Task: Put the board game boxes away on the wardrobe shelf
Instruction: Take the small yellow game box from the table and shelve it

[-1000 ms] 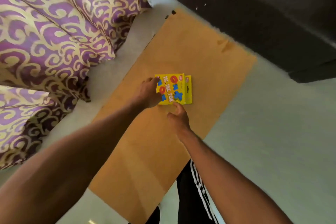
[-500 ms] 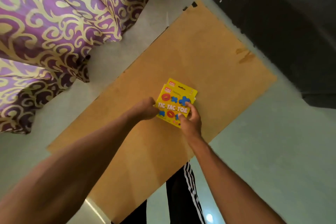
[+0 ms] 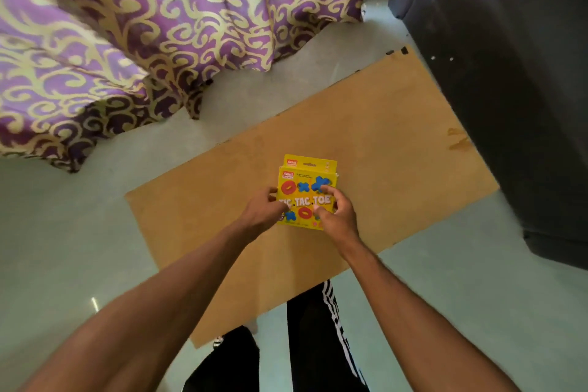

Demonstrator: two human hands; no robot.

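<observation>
Left hand (image 3: 264,211) is gripping the left edge of the stacked boxes (image 3: 306,192), right hand (image 3: 338,216) is curling round the right. Board (image 3: 381,143) is lying underneath.

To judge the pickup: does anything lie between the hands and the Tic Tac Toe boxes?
Nothing visible. The left hand and right hand hold the stacked Tic Tac Toe boxes. No shelf in view.

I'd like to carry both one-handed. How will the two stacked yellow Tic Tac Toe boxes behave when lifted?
The yellow cardboard Tic Tac Toe boxes look thin and flat, so probably light and fairly stiff. The top one sits offset from the lower one, so they may slide apart unless left hand and right hand pinch both.
</observation>
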